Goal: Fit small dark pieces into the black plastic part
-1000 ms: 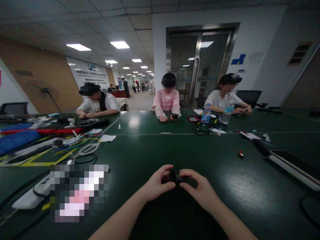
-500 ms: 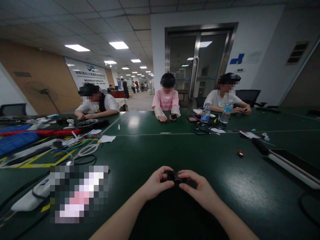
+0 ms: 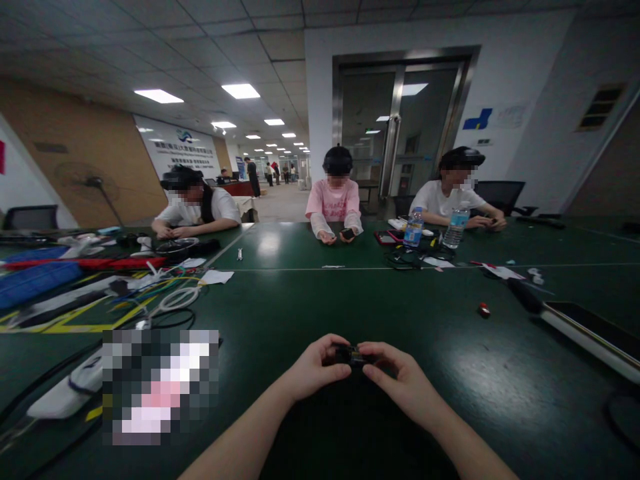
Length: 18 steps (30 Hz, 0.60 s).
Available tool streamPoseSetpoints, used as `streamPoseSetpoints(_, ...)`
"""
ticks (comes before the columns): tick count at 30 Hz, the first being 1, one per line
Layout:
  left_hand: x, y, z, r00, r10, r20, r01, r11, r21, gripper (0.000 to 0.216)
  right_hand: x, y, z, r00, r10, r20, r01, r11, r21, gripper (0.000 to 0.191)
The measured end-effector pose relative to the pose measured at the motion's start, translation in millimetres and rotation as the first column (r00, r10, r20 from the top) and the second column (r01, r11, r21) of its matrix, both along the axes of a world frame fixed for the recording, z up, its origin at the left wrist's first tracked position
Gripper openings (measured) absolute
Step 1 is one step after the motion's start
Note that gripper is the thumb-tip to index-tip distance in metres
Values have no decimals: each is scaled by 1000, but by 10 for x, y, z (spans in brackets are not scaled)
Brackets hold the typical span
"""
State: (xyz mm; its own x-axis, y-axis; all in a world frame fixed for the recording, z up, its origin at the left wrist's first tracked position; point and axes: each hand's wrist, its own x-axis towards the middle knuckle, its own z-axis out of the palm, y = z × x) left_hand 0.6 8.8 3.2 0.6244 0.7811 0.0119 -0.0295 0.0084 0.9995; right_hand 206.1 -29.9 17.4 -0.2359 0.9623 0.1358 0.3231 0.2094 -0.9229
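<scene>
Both my hands meet low in the middle of the view, just above the dark green table [image 3: 450,353]. My left hand [image 3: 313,370] and my right hand [image 3: 400,383] each pinch one side of a small black part [image 3: 349,355] held between the fingertips. Fingers of both hands are curled closed around it. Its details are too small and dark to make out.
A small red object [image 3: 483,310] lies right of my hands. A long black-and-white bar [image 3: 575,323] sits at the right edge. Cables, a white coil [image 3: 176,297] and blue trays [image 3: 30,280] crowd the left. Three people sit across the table with water bottles [image 3: 413,227].
My hands stay in the same spot on the small black part; only the fingertips shift slightly around it.
</scene>
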Motion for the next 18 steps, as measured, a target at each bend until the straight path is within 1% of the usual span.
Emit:
streamPoseSetpoints(2, 14, -5, 9, 1000, 20, 6, -20, 1000, 13, 39, -2, -2, -15, 1000, 2, 9, -2, 1000, -2, 26)
streamPoseSetpoints(4, 23, -8, 8, 999, 28, 18, -28, 1000, 7, 40, -3, -4, -28, 1000, 14, 14, -14, 1000, 2, 26)
streamPoseSetpoints(10, 18, -13, 12, 998, -10, 54, 13, 999, -50, 41, -6, -3, -32, 998, 24, 50, -26, 999, 33, 24)
streamPoseSetpoints(15, 5, -12, 23, 999, -21, 34, 23, 999, -45, 42, -13, -18, 12, 997, 10, 82, -10, 1000, -10, 32)
streamPoseSetpoints(18, 0, -4, -5, 999, -36, 40, 37, 998, -41, 45, -25, -30, 30, 998, 8, 69, -10, 1000, 27, 27)
